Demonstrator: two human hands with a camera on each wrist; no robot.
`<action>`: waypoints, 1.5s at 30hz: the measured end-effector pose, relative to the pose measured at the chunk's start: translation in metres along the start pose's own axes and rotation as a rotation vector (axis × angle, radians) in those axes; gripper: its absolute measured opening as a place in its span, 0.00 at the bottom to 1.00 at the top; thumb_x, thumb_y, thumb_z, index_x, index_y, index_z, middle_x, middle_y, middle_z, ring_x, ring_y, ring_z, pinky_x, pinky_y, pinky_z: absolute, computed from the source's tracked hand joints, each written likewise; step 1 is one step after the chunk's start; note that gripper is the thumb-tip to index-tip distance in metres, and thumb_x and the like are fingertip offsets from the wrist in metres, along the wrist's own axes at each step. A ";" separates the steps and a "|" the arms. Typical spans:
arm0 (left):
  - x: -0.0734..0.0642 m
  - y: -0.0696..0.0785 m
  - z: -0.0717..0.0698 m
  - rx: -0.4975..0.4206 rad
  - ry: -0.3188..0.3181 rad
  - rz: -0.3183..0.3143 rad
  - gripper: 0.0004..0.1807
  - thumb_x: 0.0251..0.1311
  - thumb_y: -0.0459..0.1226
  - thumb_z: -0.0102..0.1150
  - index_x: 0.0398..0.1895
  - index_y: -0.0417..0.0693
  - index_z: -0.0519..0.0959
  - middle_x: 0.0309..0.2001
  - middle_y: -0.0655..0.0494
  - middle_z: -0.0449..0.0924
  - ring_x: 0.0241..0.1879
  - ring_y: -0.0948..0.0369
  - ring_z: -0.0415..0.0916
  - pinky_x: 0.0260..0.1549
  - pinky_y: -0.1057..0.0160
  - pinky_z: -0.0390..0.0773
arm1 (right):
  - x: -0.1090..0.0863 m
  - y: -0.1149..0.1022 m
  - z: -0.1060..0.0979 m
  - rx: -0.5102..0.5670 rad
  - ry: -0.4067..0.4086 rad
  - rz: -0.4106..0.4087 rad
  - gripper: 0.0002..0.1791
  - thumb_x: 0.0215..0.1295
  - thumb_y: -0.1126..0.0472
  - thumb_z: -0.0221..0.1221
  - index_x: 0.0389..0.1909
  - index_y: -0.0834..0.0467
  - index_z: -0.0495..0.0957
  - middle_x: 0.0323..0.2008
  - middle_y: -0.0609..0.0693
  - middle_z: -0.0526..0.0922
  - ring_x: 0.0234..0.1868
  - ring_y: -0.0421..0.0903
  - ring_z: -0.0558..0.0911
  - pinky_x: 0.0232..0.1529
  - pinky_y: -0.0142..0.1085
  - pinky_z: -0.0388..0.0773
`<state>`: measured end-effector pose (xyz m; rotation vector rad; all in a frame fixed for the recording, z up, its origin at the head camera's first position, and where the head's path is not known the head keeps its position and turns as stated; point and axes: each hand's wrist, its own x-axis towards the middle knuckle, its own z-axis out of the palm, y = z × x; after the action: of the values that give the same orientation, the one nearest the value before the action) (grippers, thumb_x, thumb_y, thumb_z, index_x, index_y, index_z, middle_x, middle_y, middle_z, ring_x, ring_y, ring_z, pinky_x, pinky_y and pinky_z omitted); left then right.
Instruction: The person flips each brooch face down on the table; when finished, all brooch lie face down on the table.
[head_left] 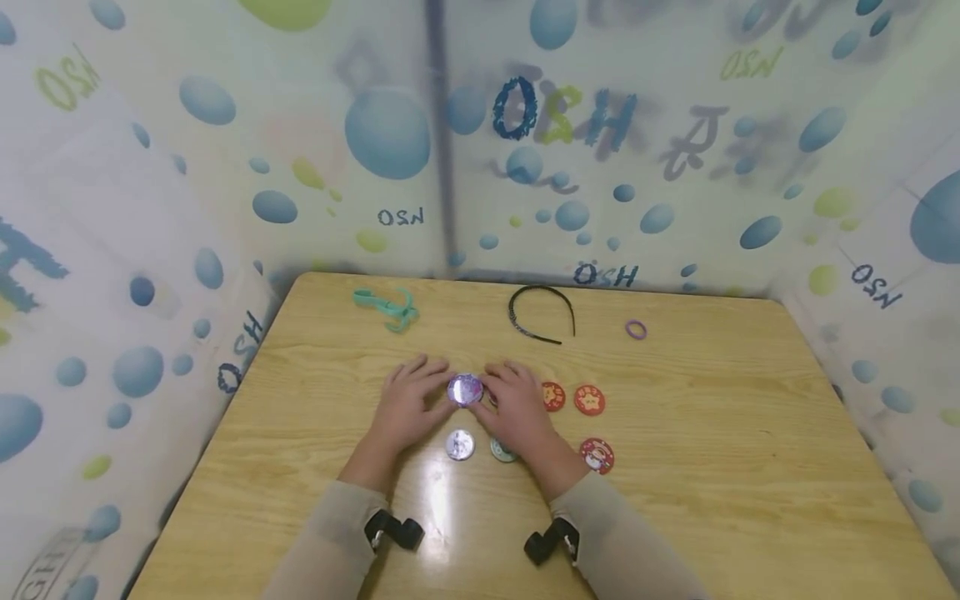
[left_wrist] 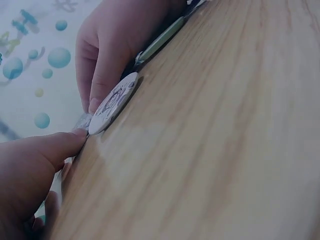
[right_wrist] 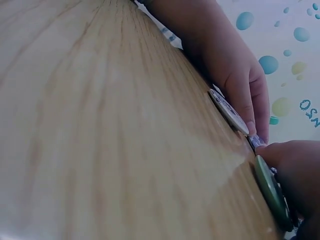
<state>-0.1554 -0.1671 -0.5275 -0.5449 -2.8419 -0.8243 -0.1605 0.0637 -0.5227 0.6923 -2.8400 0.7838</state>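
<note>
A shiny purple round badge point(head_left: 465, 390) lies between both hands near the middle of the table. My left hand point(head_left: 408, 408) pinches its left edge with thumb and fingers. From the opposite side my right hand point(head_left: 519, 408) grips the right edge, thumb toward me. Just nearer to me is a white badge with a drawn figure point(head_left: 460, 445). A green-rimmed badge point(head_left: 501, 451) sits partly behind the right wrist. Another badge is mostly hidden under the right fingers. In the right wrist view the purple badge point(right_wrist: 256, 142) shows as a thin strip between the two thumbs.
To the right lie red badges: one point(head_left: 553, 397) close to the right hand, another point(head_left: 589, 400) beside it, and a third point(head_left: 597, 456) by the right sleeve. Along the back are a teal clip-like item point(head_left: 390, 310), a black headband point(head_left: 513, 315) and a purple ring point(head_left: 636, 330). Patterned curtains surround the table.
</note>
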 end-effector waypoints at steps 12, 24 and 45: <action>-0.001 -0.001 0.002 -0.092 0.095 0.004 0.26 0.59 0.47 0.79 0.61 0.54 0.87 0.63 0.50 0.84 0.71 0.40 0.70 0.73 0.32 0.55 | -0.001 -0.002 -0.003 0.106 0.014 0.039 0.27 0.68 0.47 0.72 0.62 0.57 0.84 0.67 0.55 0.81 0.72 0.62 0.71 0.74 0.63 0.58; 0.000 0.001 0.003 -0.142 0.180 0.005 0.25 0.51 0.39 0.84 0.55 0.53 0.90 0.50 0.51 0.90 0.58 0.42 0.78 0.65 0.34 0.67 | -0.001 -0.002 -0.001 0.182 0.098 0.026 0.20 0.65 0.53 0.75 0.55 0.55 0.87 0.57 0.52 0.88 0.69 0.60 0.77 0.74 0.61 0.60; 0.000 0.002 0.003 -0.184 0.182 -0.093 0.16 0.58 0.40 0.80 0.49 0.53 0.91 0.49 0.52 0.91 0.59 0.47 0.79 0.67 0.39 0.66 | -0.001 0.001 0.001 0.312 0.288 -0.063 0.10 0.62 0.62 0.77 0.44 0.56 0.91 0.39 0.48 0.92 0.41 0.47 0.87 0.60 0.51 0.78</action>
<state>-0.1551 -0.1638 -0.5293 -0.3403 -2.6592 -1.0993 -0.1601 0.0638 -0.5240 0.6398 -2.4536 1.2220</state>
